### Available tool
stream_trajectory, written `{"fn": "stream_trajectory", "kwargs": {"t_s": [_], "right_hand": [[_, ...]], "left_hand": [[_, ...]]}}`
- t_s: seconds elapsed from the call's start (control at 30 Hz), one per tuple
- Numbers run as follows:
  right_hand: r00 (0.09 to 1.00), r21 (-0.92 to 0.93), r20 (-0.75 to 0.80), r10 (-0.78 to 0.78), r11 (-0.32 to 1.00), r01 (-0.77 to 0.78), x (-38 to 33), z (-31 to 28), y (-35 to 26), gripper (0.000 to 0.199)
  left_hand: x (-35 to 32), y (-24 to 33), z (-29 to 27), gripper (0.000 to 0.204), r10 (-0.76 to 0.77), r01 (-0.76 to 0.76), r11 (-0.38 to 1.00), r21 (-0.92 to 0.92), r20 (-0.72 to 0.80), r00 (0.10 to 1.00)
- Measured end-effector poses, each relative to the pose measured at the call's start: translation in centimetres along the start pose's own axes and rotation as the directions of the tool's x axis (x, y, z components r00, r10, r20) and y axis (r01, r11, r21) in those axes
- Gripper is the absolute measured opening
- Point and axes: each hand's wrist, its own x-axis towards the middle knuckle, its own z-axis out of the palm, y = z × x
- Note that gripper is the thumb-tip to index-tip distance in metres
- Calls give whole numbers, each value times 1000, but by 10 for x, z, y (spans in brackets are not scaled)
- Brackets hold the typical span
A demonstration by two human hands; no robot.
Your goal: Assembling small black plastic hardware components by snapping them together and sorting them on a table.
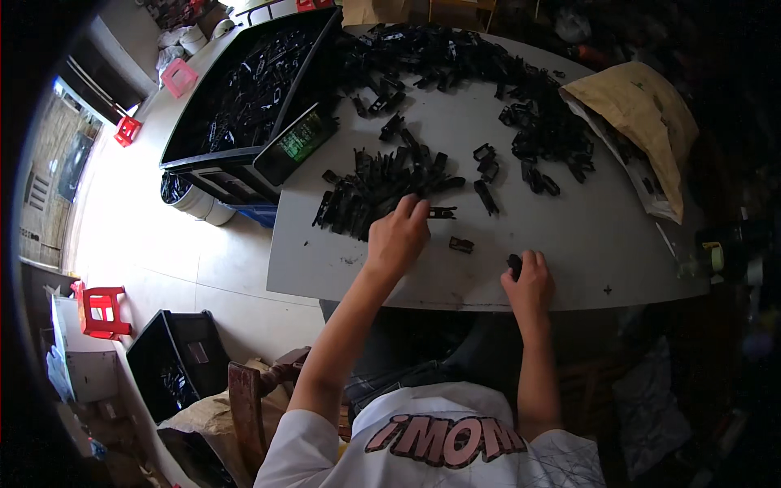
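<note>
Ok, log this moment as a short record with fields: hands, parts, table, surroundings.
left hand: fingertips on the near pile of black plastic parts
right hand: closed on a small black part at the table edge
table: grey, more black parts across its far side
black crate: far left, full of parts
paper sack: right, open

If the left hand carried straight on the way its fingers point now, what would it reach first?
Most likely the heap of small black plastic parts: the left hand points up the grey table and its fingertips already sit at the heap's near edge.
</note>
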Motion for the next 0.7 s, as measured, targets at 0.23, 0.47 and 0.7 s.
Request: {"fn": "stream_trajectory", "kwargs": {"t_s": [0.23, 0.47, 0.7], "right_hand": [[951, 489, 0, -309, 829, 270, 3, -45, -47, 28], [875, 477, 32, -482, 777, 410, 4, -57, -64, 32], [836, 349, 7, -548, 785, 512, -15, -54, -65, 35]], "left_hand": [[-25, 26, -44, 29, -64, 110, 795, -597, 98, 993], [-35, 39, -48, 34, -80, 221, 676, -703, 228, 970], [-48, 57, -44, 33, -95, 297, 680, -670, 321, 942]]}}
